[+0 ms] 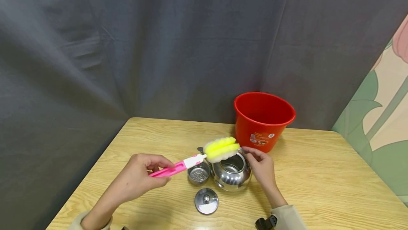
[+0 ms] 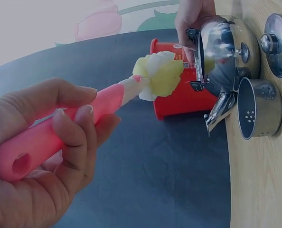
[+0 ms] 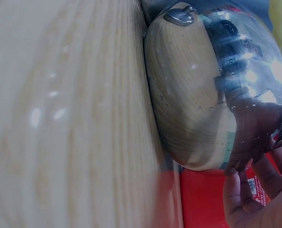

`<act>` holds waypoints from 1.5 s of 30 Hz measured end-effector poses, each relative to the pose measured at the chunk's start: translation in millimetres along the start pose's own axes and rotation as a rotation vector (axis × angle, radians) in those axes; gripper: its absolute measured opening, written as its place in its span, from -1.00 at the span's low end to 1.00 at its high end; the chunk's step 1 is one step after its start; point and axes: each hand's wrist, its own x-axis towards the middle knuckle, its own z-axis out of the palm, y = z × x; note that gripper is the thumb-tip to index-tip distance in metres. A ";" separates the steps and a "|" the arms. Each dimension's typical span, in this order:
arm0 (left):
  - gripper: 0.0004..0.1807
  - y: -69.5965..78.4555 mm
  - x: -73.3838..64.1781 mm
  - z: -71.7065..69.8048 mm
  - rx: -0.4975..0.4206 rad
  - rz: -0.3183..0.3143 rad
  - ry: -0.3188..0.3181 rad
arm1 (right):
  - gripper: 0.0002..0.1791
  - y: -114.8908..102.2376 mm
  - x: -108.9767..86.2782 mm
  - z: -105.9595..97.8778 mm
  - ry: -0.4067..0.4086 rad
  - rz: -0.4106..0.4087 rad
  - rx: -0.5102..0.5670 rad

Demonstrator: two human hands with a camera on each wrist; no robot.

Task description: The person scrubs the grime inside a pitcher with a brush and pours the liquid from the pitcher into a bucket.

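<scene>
My left hand (image 1: pixel 138 177) grips the pink handle of a sponge bottle brush (image 1: pixel 221 149). Its yellow and white head is held over the teapot, overlapping the rim in the head view. The shiny steel teapot (image 1: pixel 231 179) stands lidless on the table, its opening facing up. At its far right side, my right hand (image 1: pixel 264 169) holds the teapot by its handle, fingertips against the steel body in the right wrist view. Left of the pot sits a perforated steel strainer basket (image 1: pixel 198 174). The round lid (image 1: pixel 206 201) lies knob up in front of them.
A red plastic bucket (image 1: pixel 259 131) stands right behind the teapot and the right hand. Dark grey curtain (image 1: pixel 191 46) hangs along the table's back and left edges. The wooden table (image 1: pixel 322 180) extends to the right, toward a flower-patterned wall (image 1: pixel 382 116).
</scene>
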 end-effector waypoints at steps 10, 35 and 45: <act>-0.70 10.4 8.5 -4.1 0.071 0.053 -0.071 | -0.77 -4.4 -1.6 -0.7 -0.004 0.013 0.008; -0.76 35.0 31.2 0.2 0.206 0.130 -0.176 | -0.74 -1.8 1.2 -1.0 -0.025 0.026 0.011; -0.80 47.9 41.4 -0.4 0.252 0.109 -0.252 | -0.76 -2.1 1.7 -1.4 -0.022 0.024 -0.004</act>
